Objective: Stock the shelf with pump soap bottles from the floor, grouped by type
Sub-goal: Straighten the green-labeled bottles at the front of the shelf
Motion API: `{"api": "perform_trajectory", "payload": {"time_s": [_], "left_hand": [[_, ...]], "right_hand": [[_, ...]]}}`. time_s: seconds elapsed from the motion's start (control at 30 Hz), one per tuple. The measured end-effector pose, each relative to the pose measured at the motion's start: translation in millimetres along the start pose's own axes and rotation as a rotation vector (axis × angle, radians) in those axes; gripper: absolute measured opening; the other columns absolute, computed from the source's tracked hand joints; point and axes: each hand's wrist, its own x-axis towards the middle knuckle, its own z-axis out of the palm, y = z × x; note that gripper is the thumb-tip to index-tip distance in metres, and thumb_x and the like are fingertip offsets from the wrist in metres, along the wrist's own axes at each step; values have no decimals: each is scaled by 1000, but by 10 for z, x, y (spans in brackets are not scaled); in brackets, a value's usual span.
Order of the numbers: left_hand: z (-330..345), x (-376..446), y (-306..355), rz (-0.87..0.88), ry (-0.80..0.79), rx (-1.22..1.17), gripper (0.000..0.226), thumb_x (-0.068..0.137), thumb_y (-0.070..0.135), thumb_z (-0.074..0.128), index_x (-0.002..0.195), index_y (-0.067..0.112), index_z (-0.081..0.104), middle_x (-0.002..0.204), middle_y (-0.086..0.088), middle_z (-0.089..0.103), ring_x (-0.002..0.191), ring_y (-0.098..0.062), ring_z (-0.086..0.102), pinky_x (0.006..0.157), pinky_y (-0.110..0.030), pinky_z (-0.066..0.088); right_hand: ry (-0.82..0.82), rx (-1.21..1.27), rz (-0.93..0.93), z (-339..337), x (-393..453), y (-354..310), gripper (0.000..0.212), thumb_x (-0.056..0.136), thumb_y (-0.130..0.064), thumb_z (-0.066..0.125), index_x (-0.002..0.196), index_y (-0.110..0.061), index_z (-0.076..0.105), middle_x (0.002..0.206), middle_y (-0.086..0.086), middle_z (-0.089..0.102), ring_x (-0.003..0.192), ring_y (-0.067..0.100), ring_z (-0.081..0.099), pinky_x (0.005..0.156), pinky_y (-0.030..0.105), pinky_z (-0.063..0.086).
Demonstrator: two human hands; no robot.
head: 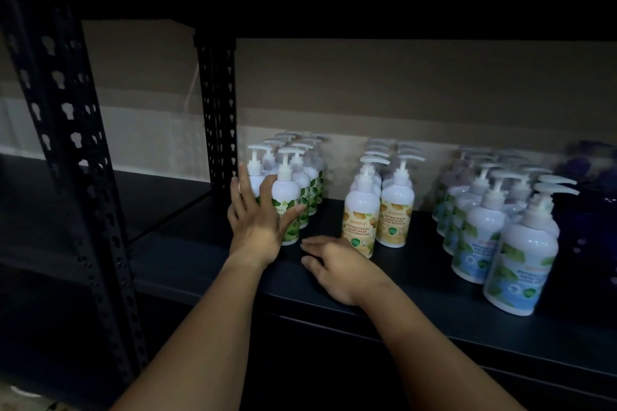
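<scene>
Right next to the black perforated upright post (218, 110) on the shelf (213, 264) is where the action is. Person's left hand (257, 220) is spread flat against the front pair of green-leaf bottles (287, 207), fingers (245, 182) straight, more pushing or squaring them up than grabbing. Right hand (337, 264) is just resting on the shelf board to the right of that green group, fingers loose and holding nothing.

So how far along is it? Pretty far, I'd say. Going rightward from the post there are three clear groups: the green-leaf ones tight beside the post in a double row running to the back, then the yellow-label bottles (362, 217) after a gap (label reads antibacterial hand wash), then the blue-and-green-label bottles (517, 260) further right again, biggest bunch of the lot. Beyond those at the far right something dark purple-ish (587, 157) sits there, too dim to tell what it is.

Sorting by type looks done for what's up there. Can't see the floor from here, so no idea if any bottles are left down there. My guess is this is tidying: nudging the green row straight against the post.
</scene>
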Motion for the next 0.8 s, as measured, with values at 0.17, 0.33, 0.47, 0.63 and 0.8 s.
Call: {"api": "perform_trajectory", "payload": {"time_s": [0.17, 0.33, 0.47, 0.63, 0.8], "left_hand": [[-6, -6, 7, 8, 2, -32, 86, 91, 75, 39, 161, 29, 20, 167, -1, -33, 157, -25, -21, 123, -57, 19], [8, 0, 9, 9, 38, -56, 90, 85, 78, 38, 157, 26, 27, 169, -4, -26, 157, -29, -13, 119, -58, 31], [30, -5, -21, 56, 95, -86, 86, 85, 75, 45, 152, 22, 35, 170, -6, -15, 156, -35, -2, 116, -62, 34], [-11, -42, 31, 38, 75, -123, 87, 86, 78, 40, 154, 25, 31, 170, -2, -18, 157, -31, -12, 121, -65, 23], [-24, -75, 43, 58, 85, -125, 85, 87, 61, 70, 153, 21, 34, 170, -8, -18, 156, -31, -12, 119, -64, 22]], "right_hand": [[4, 7, 0, -3, -4, -3, 46, 108, -30, 47, 150, -10, 51, 159, 3, 44, 145, 21, 40, 120, 23, 26], [6, 7, -3, -3, -2, -6, 46, 108, -30, 48, 148, -10, 52, 158, 4, 46, 144, 21, 42, 120, 23, 26], [10, 4, 7, -3, -8, -6, 41, 107, -27, 49, 140, -6, 59, 149, 8, 55, 137, 24, 49, 115, 25, 33], [17, 3, -18, -20, -21, -10, 44, 108, -29, 48, 146, -9, 54, 155, 5, 49, 142, 21, 44, 115, 18, 26], [17, -5, -16, -9, -13, -7, 46, 108, -30, 47, 149, -10, 52, 157, 4, 47, 144, 19, 42, 115, 16, 24]]}}
